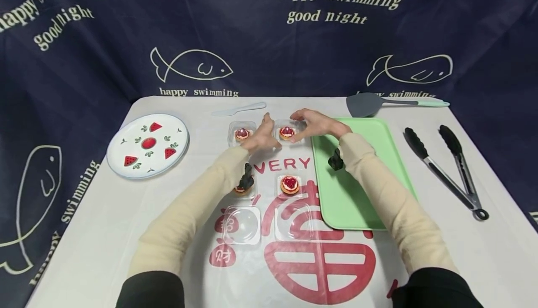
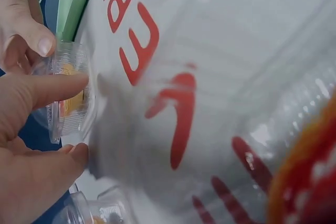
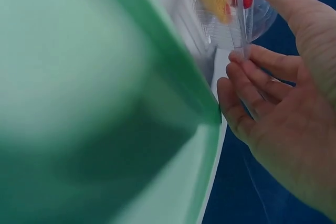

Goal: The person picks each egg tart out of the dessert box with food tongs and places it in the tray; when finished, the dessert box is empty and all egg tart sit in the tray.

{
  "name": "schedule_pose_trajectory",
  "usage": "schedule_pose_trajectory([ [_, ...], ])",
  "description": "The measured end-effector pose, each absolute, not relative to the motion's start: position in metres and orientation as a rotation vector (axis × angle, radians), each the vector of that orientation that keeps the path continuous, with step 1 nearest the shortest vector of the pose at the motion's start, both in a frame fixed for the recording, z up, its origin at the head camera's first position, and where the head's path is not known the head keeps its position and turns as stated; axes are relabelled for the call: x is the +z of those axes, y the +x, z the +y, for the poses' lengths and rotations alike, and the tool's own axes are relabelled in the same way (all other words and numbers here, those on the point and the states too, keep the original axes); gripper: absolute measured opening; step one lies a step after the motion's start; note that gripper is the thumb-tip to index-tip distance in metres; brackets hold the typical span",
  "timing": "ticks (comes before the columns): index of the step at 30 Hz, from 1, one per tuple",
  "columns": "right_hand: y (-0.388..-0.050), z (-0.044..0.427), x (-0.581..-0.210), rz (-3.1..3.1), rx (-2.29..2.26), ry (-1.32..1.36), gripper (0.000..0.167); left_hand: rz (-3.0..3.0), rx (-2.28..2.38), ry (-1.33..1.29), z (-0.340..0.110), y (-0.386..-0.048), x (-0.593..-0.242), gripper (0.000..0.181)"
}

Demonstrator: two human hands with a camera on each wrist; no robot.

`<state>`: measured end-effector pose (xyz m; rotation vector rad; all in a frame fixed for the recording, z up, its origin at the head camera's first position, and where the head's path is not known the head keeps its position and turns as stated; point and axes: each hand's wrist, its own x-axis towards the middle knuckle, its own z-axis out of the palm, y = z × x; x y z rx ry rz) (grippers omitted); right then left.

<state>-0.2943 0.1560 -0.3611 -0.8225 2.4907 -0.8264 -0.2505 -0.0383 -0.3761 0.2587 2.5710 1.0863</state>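
A clear container [image 1: 278,123] with a red-topped tart [image 1: 287,133] inside stands at the back, between the two hands. My right hand [image 1: 317,125] holds its right side, fingers at the back and thumb in front; the right wrist view shows fingertips [image 3: 242,59] at the clear rim. Beside the container's left side is my left hand [image 1: 265,135], fingers spread and holding nothing. The left wrist view has its fingers [image 2: 58,87] overlapping the container [image 2: 71,121]; contact is unclear. Another tart [image 1: 242,134] sits in a container behind my left hand.
Nearer are two tarts [image 1: 290,185] [image 1: 244,188], the left partly hidden by the wrist camera, and two empty clear containers [image 1: 241,225] [image 1: 294,222]. A green tray [image 1: 357,191], tongs [image 1: 447,182] and spatula [image 1: 365,105] lie right; a plate [image 1: 147,163] and white knife [image 1: 239,109] lie left and back.
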Motion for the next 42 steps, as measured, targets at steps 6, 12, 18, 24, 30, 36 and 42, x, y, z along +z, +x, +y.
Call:
schedule_pose_trajectory([
  [6,-0.301,0.152,-0.366,2.460,-0.827,-0.794,0.073,2.566,1.037,0.303,-0.031,-0.252,-0.378,0.070],
  [12,-0.306,0.151,-0.367,2.477,-0.795,-0.749,0.067,2.622,1.001,0.319,-0.028,-0.255,-0.383,0.069],
  [18,-0.306,0.152,-0.364,2.506,-0.801,-0.766,0.069,2.644,0.979,0.319,-0.025,-0.255,-0.383,0.077],
  [24,-0.308,0.153,-0.367,2.526,-0.828,-0.808,0.069,2.650,0.959,0.296,-0.024,-0.256,-0.382,0.095],
  [30,-0.310,0.154,-0.367,2.565,-0.777,-0.856,0.071,2.641,0.929,0.263,-0.023,-0.258,-0.381,0.099],
  [36,-0.308,0.154,-0.365,2.592,-0.764,-0.869,0.071,2.650,0.878,0.257,-0.021,-0.260,-0.379,0.099],
  [42,-0.305,0.155,-0.362,2.638,-0.727,-0.885,0.070,2.657,0.867,0.233,-0.020,-0.260,-0.377,0.098],
])
